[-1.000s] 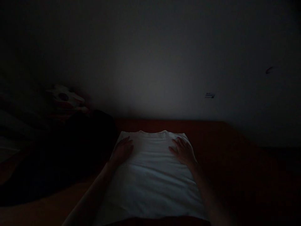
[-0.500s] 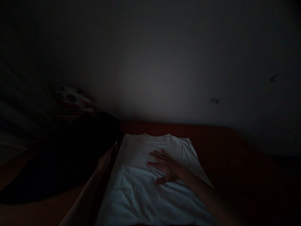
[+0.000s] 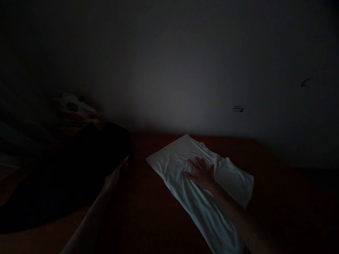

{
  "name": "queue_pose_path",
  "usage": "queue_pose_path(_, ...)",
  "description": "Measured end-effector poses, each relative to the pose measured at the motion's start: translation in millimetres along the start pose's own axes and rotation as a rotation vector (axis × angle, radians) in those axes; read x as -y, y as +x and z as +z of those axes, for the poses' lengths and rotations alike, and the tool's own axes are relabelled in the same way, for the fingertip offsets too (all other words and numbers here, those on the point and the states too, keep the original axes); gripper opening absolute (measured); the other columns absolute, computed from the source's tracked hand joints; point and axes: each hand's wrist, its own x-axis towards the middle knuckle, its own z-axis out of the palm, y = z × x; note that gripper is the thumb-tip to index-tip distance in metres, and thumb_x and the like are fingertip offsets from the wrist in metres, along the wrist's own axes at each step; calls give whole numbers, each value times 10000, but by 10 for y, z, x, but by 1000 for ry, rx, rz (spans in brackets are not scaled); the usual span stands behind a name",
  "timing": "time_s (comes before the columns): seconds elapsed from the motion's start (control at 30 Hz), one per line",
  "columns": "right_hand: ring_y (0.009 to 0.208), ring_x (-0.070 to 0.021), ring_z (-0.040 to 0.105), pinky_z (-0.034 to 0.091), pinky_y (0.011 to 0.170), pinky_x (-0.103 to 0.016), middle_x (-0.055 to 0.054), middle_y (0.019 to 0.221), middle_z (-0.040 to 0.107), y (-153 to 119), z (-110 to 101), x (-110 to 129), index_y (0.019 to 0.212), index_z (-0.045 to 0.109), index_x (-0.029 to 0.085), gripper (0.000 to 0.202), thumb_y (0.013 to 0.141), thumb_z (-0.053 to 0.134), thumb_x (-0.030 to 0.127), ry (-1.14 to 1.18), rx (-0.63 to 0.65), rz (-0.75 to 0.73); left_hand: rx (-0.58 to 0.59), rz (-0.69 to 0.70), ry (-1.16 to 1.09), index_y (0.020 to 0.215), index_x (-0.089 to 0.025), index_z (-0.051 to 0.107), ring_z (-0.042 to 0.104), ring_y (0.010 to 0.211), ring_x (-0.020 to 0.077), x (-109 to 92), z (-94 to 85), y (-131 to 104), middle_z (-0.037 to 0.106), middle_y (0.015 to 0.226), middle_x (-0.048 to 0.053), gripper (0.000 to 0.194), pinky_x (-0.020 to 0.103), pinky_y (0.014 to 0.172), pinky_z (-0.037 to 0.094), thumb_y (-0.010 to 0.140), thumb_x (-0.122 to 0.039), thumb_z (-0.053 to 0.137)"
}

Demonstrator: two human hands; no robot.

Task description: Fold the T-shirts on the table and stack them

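Note:
A wrinkled white cloth [image 3: 169,158] lies turned at a slant on the reddish-brown wooden surface, its near part running out at the bottom of the view. My right hand [image 3: 201,173] rests flat on it, fingers spread, and creases gather around the fingers. To the left, my left hand [image 3: 115,178] is closed beside a large black cloth-like heap [image 3: 66,180]. A small pale edge shows at its fingertips, too dark to name. A gap of bare wood separates this hand from the white cloth.
The wooden surface [image 3: 148,211] meets a grey wall [image 3: 172,77] at the back. At the far left stands a white, animal-shaped figure [image 3: 76,107] with a dark round patch. A small label [image 3: 238,109] is on the wall. The room is very dim.
The white cloth has slid right and turned at an angle under my right hand, bunching up. My right hand has moved right and slightly away. My left hand has barely moved.

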Motion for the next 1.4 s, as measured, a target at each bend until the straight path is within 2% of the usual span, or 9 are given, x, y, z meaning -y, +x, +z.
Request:
queue_pose_path(0.13,1527,-498,78,28,1028,-871,-186,1694,154,-18,47,-155,1600,296,322,937,855,222,885,42,-98,340,108,140,48,809,-237,726,726,849,279,-116,26,-138,775,857,70,457,402,844,582,794,-660,552)
queue_pose_path(0.23,1516,-520,92,37,1033,-862,-217,1682,174,-71,18,-209,1597,317,286,975,843,219,896,69,-143,464,299,449,178,769,-239,714,708,770,245,-246,115,-283,764,826,79,385,347,755,575,825,-577,539)
queue_pose_path(0.3,1523,-508,74,36,1059,-838,-214,1686,157,-119,-13,-203,1596,322,274,959,857,240,879,63,-193,440,388,675,310,766,-241,719,701,760,236,-350,228,-367,764,828,93,366,344,746,566,878,-493,477)
queue_pose_path(0.4,1546,-449,29,-13,1111,-780,-151,1705,137,-203,-64,-156,1589,328,316,879,887,279,842,34,-199,251,399,828,454,761,-248,726,696,763,236,-544,469,-443,767,846,97,351,357,769,558,895,-414,447)
queue_pose_path(0.53,1545,-456,21,-43,1098,-791,-104,1715,120,-279,-142,-155,1601,255,388,867,874,299,858,79,-49,187,388,737,483,742,-248,713,695,728,236,-795,775,-452,761,830,79,363,334,702,551,893,-442,446)
queue_pose_path(0.63,1549,-446,-7,-45,1098,-788,-90,1721,78,-282,-214,-304,1610,204,402,826,904,285,823,70,-22,208,419,617,400,803,-262,732,728,767,247,-839,863,-424,783,886,57,355,319,689,567,850,-500,473)
queue_pose_path(0.8,1551,-433,-23,-21,1100,-785,-79,1725,55,-249,-316,-798,1611,183,414,842,890,258,843,40,-27,301,482,482,315,897,-263,760,755,818,257,-692,789,-391,800,911,28,396,289,716,590,835,-562,508)
queue_pose_path(1.2,1549,-430,61,67,1106,-795,-84,1717,120,-250,-354,-2104,1605,229,396,842,891,290,839,-37,-74,396,523,413,358,935,-294,761,757,881,275,-639,811,-399,812,966,4,420,343,787,612,843,-609,499)
queue_pose_path(1.4,1541,-405,156,143,1109,-780,-86,1700,201,-239,-335,-2402,1590,283,387,757,935,345,761,-88,-113,367,499,441,331,961,-235,772,756,882,277,-567,813,-398,801,999,68,470,339,797,605,877,-591,478)
